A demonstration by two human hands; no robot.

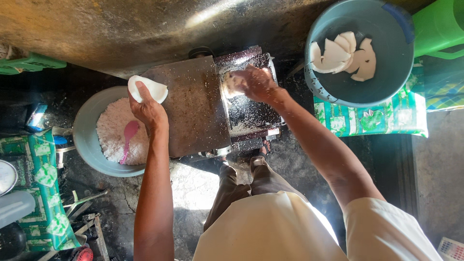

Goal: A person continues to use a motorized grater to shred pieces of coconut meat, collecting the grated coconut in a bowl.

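Fingers of the left hand [147, 110] are gripping a curved white coconut piece [149, 88], while the right hand [256, 83] is closing over another pale piece [233, 83].

a grey basin [86, 140] of grated white coconut was seen at the left, with a pink spoon [128, 137] lying in the heap. a blue bucket [392, 77] holding white coconut pieces [344, 57] was set at the upper right on a green patterned cloth [372, 118]. a green plastic container [437, 26] was seen just beside the bucket. another green patterned cloth [46, 193] was spread at the lower left, and a green crate [29, 63] was placed at the far left edge.
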